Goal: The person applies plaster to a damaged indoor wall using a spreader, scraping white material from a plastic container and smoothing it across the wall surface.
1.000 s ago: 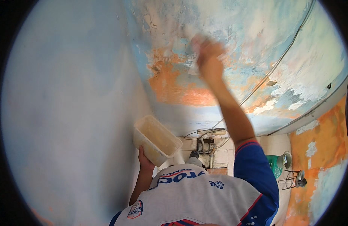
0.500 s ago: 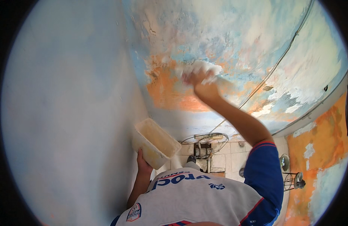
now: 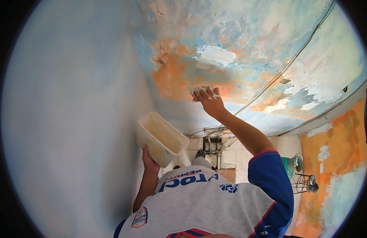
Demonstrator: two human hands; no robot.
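Note:
My left hand (image 3: 151, 162) grips a rectangular off-white plastic tub (image 3: 159, 152) from the side, held low beside the blue-painted left wall; pale residue lines its inside. My right hand (image 3: 211, 102), fingers smeared white, is closed on a flat, whitish-coated scraper (image 3: 194, 89), partly hidden by the fingers. The scraper lies against the mottled blue and orange wall (image 3: 171, 67) ahead. A white patch of filler (image 3: 215, 56) is on that wall, above the hand.
A thin pipe or cable (image 3: 294, 59) runs diagonally across the wall. Below are looped hoses, an open floor recess with pipes (image 3: 212, 144) and my feet. At right stand a green item (image 3: 288, 166), a metal bowl and a wire stand (image 3: 300, 182) near an orange-patched wall (image 3: 322, 139).
My right hand has moved down the wall with the scraper, and the white patch it was covering now shows. The tub has shifted only slightly in view.

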